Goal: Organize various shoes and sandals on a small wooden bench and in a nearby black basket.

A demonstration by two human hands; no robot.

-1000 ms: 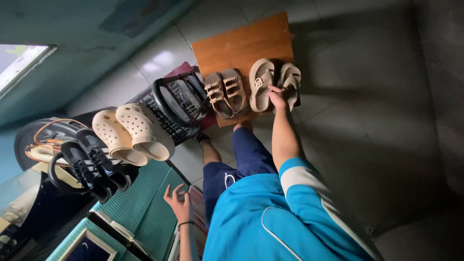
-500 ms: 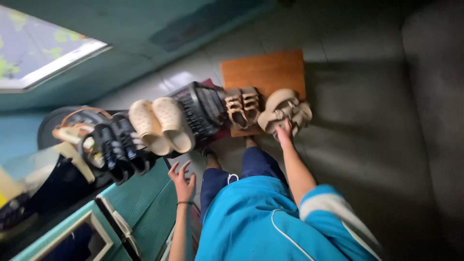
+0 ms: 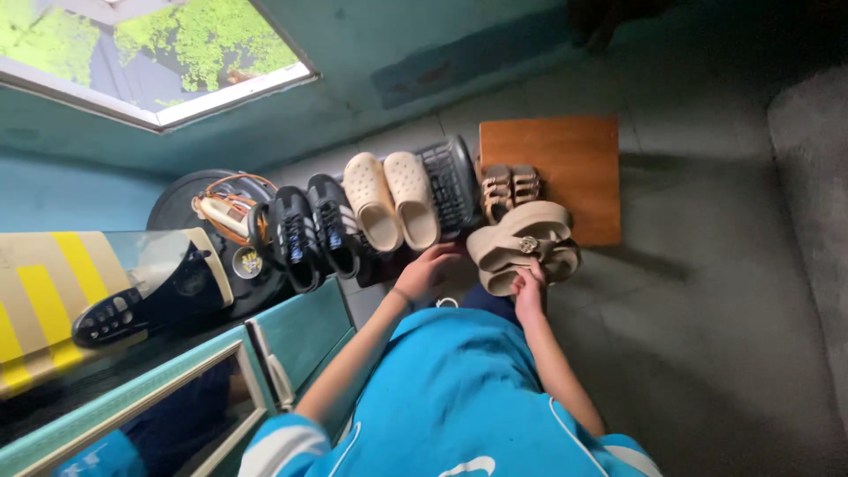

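Note:
My right hand [image 3: 530, 291] grips a pair of beige thong sandals [image 3: 523, 246], lifted off the wooden board [image 3: 574, 168] and held above my lap. My left hand [image 3: 422, 272] reaches forward with its fingers apart, close under the cream clogs [image 3: 393, 201] and the black plastic basket [image 3: 449, 184]. It holds nothing. A second pair of tan strapped sandals [image 3: 510, 187] rests at the left edge of the board.
Black sneakers with stripes [image 3: 311, 231] lie left of the clogs. A round dark disc with orange-strapped sandals [image 3: 221, 212] sits further left. A teal cabinet [image 3: 221, 371] stands at my left, a window [image 3: 150, 53] above, grey floor tiles [image 3: 707, 291] to the right.
My right hand lifted the beige thong sandals off the board and drew them toward me. My left hand moved from the cabinet top forward toward the clogs. The camera tilted up.

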